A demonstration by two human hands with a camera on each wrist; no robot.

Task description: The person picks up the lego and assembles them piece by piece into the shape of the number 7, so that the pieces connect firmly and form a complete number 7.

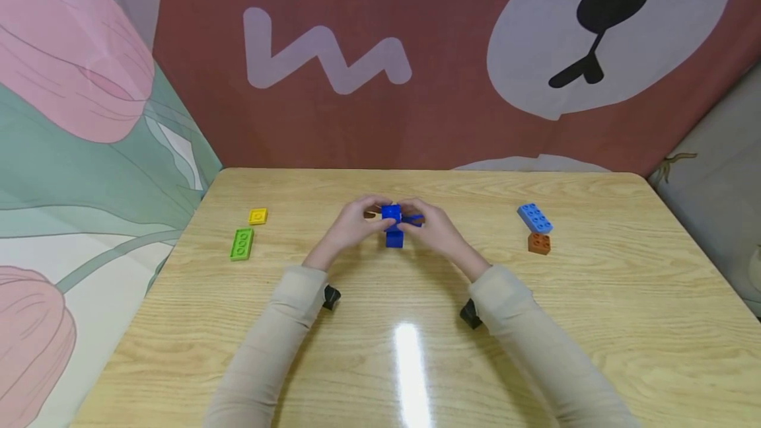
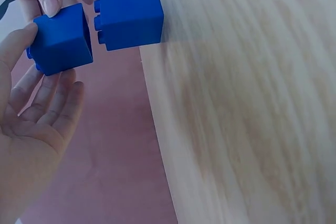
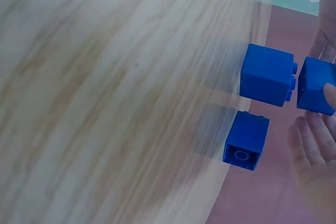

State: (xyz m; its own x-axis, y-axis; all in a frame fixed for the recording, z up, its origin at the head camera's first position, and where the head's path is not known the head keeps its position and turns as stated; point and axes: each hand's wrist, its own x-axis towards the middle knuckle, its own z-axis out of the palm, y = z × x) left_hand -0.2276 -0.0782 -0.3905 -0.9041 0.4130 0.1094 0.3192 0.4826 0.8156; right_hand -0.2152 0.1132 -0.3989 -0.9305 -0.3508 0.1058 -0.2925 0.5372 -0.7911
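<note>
Both hands hold one blue toy brick (image 1: 390,211) between them over the table. My left hand (image 1: 355,222) grips its left side with thumb and fingers. From the other side, my right hand (image 1: 436,226) pinches it with thumb and fingertips. Just below stands a second blue brick (image 1: 394,240), studs up. Both wrist views show a narrow gap between the held brick (image 2: 63,40) and the standing brick (image 2: 131,17). A third blue brick (image 3: 245,140) lies on its side beside the standing one, its hollow underside showing; in the head view the right hand partly covers it.
On the left of the table lie a yellow brick (image 1: 257,216) and a longer green brick (image 1: 241,244). At the right are a lighter blue long brick (image 1: 534,218) and a brown brick (image 1: 539,244), close together. A printed cloth (image 1: 333,131) hangs behind the table's far edge.
</note>
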